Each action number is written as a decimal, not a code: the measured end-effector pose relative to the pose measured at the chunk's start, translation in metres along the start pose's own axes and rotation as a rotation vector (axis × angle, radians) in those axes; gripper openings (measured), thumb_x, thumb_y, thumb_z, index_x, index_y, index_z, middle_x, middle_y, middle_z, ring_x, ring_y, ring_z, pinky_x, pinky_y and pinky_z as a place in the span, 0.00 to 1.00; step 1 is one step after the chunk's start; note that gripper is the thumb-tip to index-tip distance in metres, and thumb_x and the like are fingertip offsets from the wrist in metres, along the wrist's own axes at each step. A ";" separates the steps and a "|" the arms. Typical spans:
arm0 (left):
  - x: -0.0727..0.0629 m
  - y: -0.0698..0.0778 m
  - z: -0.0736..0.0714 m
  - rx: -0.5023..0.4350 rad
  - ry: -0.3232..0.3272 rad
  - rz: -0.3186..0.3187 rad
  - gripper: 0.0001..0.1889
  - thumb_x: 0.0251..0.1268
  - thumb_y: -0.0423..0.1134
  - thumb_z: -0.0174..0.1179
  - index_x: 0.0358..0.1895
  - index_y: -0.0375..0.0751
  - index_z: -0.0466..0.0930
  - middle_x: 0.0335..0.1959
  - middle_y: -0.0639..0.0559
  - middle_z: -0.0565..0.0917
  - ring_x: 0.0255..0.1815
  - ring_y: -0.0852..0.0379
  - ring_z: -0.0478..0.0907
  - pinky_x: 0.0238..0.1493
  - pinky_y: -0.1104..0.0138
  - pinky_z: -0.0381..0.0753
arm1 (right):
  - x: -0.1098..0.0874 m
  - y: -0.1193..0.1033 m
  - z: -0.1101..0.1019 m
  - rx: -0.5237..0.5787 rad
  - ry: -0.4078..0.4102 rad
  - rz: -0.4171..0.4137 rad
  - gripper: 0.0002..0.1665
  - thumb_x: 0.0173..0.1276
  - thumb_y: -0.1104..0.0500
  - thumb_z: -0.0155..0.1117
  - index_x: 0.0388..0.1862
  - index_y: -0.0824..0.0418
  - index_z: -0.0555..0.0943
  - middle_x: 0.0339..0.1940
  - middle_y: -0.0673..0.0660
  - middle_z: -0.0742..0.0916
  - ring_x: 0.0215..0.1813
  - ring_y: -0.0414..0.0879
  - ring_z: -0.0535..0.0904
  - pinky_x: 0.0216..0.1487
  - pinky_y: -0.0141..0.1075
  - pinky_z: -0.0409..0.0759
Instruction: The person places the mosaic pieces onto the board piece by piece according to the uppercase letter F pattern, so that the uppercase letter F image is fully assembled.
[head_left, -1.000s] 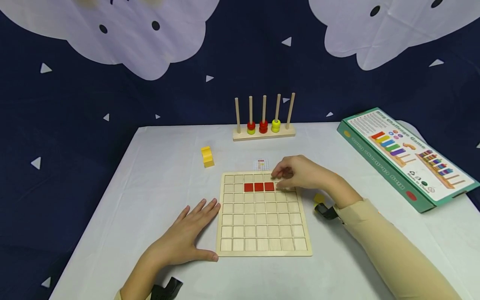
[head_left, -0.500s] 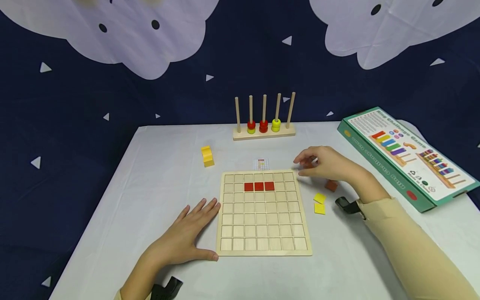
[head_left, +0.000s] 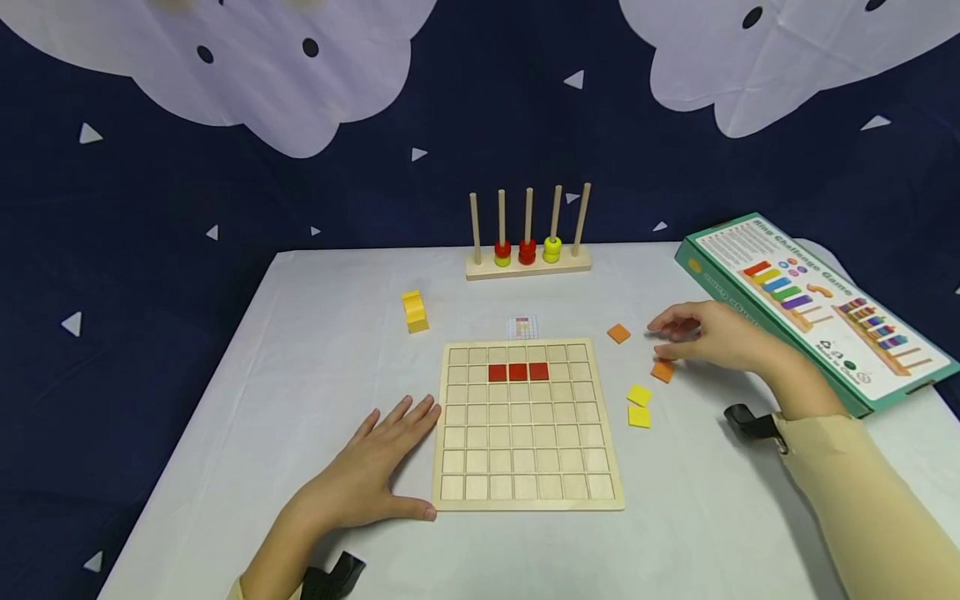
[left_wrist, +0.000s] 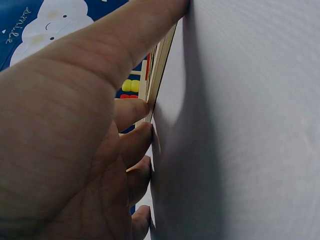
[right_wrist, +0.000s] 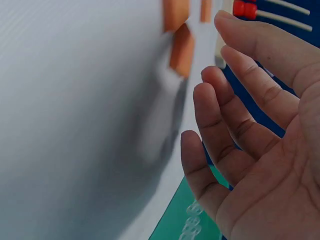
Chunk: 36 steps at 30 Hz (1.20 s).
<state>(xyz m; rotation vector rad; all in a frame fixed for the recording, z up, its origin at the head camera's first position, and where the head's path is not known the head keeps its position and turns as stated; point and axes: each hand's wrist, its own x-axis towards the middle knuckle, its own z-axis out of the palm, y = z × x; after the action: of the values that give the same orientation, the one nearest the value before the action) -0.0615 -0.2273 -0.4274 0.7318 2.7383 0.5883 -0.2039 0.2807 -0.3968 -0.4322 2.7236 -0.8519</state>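
A wooden grid board (head_left: 530,505) lies mid-table, with 3 red square tiles (head_left: 518,372) side by side in its second row from the back. My left hand (head_left: 375,475) rests spread on the table, thumb and fingertips along the board's left edge. To the right of the board, my right hand (head_left: 716,337) hovers near an orange tile (head_left: 663,371), its loosely bent fingers (right_wrist: 207,107) holding nothing in the right wrist view. Another orange tile (head_left: 618,333) lies off the board's back right corner. Two yellow tiles (head_left: 639,406) lie nearer the front.
Behind the board sits a small card with a printed grid pattern (head_left: 522,327). A wooden peg stand (head_left: 480,272) with red and yellow rings is at the table's back edge. Yellow blocks (head_left: 415,312) are at the back left, and a green game box (head_left: 825,312) at the right.
My right hand has moved right from over the board's back right part to beside the orange tiles. Both orange tiles have come into sight. The left hand stays put.
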 end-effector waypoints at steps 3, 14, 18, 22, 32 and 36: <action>0.000 0.000 0.000 -0.006 -0.003 -0.004 0.65 0.49 0.73 0.77 0.89 0.53 0.54 0.89 0.53 0.58 0.91 0.41 0.51 0.84 0.30 0.50 | -0.004 0.009 -0.001 0.001 -0.015 -0.004 0.21 0.66 0.55 0.82 0.56 0.59 0.89 0.54 0.56 0.92 0.48 0.39 0.81 0.47 0.23 0.80; -0.001 -0.001 0.000 -0.008 0.000 -0.001 0.65 0.49 0.73 0.76 0.89 0.53 0.53 0.89 0.53 0.58 0.91 0.41 0.51 0.84 0.29 0.50 | -0.005 0.019 -0.003 0.019 -0.050 -0.016 0.22 0.65 0.60 0.81 0.57 0.60 0.88 0.57 0.59 0.92 0.47 0.37 0.82 0.48 0.24 0.81; -0.001 -0.001 0.000 -0.011 -0.003 -0.003 0.65 0.49 0.74 0.76 0.89 0.54 0.53 0.89 0.53 0.57 0.91 0.41 0.51 0.84 0.30 0.50 | -0.005 0.017 -0.004 0.014 -0.060 -0.012 0.20 0.66 0.59 0.80 0.56 0.59 0.89 0.56 0.57 0.92 0.47 0.37 0.81 0.48 0.24 0.80; -0.001 -0.001 0.000 -0.010 -0.003 -0.001 0.65 0.49 0.73 0.76 0.89 0.54 0.53 0.90 0.53 0.57 0.91 0.41 0.51 0.84 0.29 0.50 | -0.005 0.016 -0.004 0.002 -0.064 0.004 0.18 0.67 0.59 0.80 0.56 0.57 0.90 0.55 0.54 0.93 0.46 0.35 0.80 0.47 0.24 0.80; -0.001 -0.001 -0.001 -0.004 -0.002 0.008 0.65 0.50 0.72 0.76 0.89 0.53 0.53 0.89 0.53 0.57 0.91 0.40 0.52 0.84 0.30 0.50 | -0.002 0.019 -0.003 0.007 -0.066 0.030 0.18 0.69 0.59 0.78 0.56 0.61 0.89 0.48 0.53 0.91 0.42 0.34 0.78 0.43 0.25 0.78; -0.001 -0.001 0.000 -0.002 -0.004 0.004 0.65 0.49 0.73 0.76 0.89 0.53 0.53 0.90 0.53 0.57 0.91 0.41 0.51 0.84 0.30 0.50 | -0.002 0.020 -0.002 0.023 -0.053 0.025 0.19 0.67 0.59 0.80 0.56 0.60 0.90 0.46 0.51 0.90 0.41 0.34 0.78 0.43 0.24 0.78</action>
<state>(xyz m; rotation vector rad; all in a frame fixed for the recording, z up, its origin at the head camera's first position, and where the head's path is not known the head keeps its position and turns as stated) -0.0616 -0.2286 -0.4278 0.7374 2.7325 0.5900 -0.2071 0.2980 -0.4070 -0.4091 2.6623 -0.8520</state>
